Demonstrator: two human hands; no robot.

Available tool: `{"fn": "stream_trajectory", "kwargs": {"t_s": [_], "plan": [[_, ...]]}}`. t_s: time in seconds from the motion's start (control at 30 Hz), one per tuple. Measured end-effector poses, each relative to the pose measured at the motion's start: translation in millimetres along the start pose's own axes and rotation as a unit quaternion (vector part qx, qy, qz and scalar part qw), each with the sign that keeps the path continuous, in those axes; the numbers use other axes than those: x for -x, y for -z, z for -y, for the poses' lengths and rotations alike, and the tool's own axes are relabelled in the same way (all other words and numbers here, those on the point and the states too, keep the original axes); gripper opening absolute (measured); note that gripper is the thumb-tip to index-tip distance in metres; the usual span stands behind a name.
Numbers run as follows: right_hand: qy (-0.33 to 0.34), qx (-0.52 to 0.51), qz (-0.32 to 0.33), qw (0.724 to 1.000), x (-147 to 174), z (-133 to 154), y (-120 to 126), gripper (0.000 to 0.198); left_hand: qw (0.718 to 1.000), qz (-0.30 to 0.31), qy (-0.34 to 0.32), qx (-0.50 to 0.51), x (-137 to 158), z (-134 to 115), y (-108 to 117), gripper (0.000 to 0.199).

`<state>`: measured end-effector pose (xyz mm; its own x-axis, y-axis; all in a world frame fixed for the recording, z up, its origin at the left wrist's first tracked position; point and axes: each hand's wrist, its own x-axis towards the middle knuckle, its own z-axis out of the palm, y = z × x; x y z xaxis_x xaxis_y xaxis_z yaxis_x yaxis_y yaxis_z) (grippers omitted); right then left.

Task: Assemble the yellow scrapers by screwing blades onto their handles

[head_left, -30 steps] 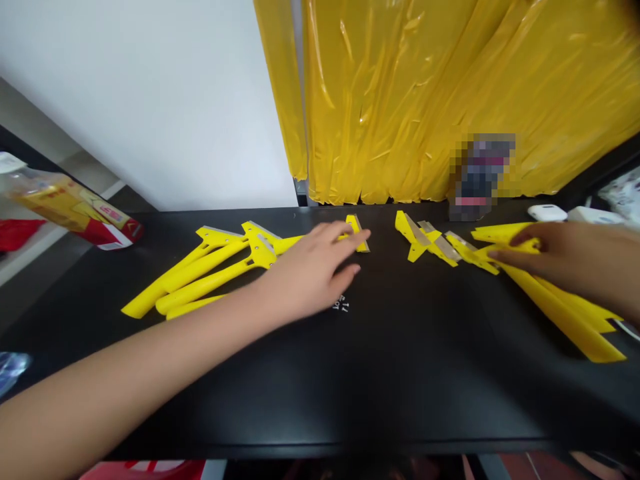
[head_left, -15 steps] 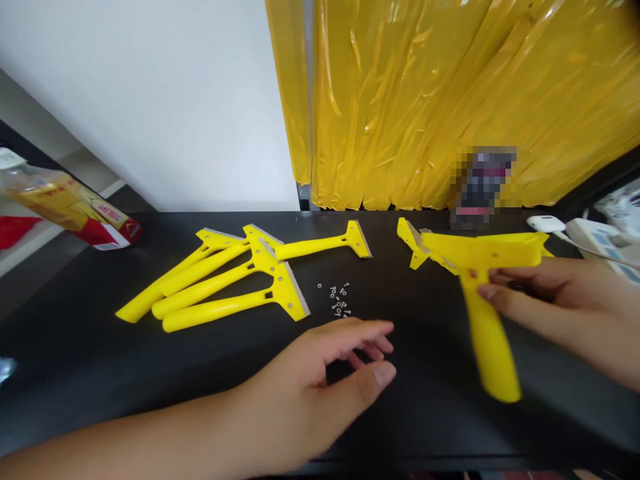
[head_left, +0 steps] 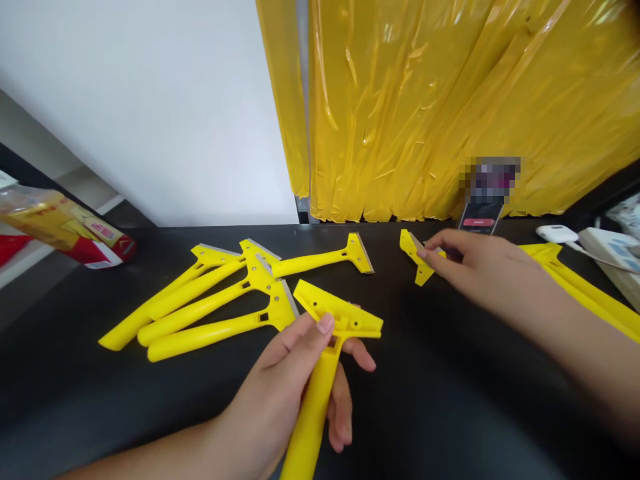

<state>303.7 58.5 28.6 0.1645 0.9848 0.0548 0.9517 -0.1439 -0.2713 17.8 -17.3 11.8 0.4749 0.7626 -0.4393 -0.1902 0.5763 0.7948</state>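
Centrally, the left hand [head_left: 295,377] clamped a yellow scraper handle [head_left: 320,393] by its neck above the black table [head_left: 440,393], while the right hand [head_left: 475,267], well apart, touched a small yellow bladed piece [head_left: 411,251], its grip unclear. Both looked light and stiff, the handle probably slick; the neck seemed a sound hold, and the piece's plastic side safer than its metal edge.

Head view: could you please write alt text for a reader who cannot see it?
A person's left hand holds a yellow handle while the right hand is at small yellow pieces. Five yellow scrapers lie from the left to the middle of a black table.
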Motion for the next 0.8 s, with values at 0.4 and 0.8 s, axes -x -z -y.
{"fn": "stream_trajectory", "kwargs": {"t_s": [0.4, 0.8], "plan": [[-0.029, 0.023, 0.017, 0.999, -52, -20, -42, 0.034, 0.998, 0.028, 0.058, -0.027, -2, 15, 4, 0.058], [0.139, -0.135, 0.257, 0.947, -8, -14, 6, 0.033, 0.998, 0.006, 0.038, -0.045, -9, 9, 7, 0.055]]}}
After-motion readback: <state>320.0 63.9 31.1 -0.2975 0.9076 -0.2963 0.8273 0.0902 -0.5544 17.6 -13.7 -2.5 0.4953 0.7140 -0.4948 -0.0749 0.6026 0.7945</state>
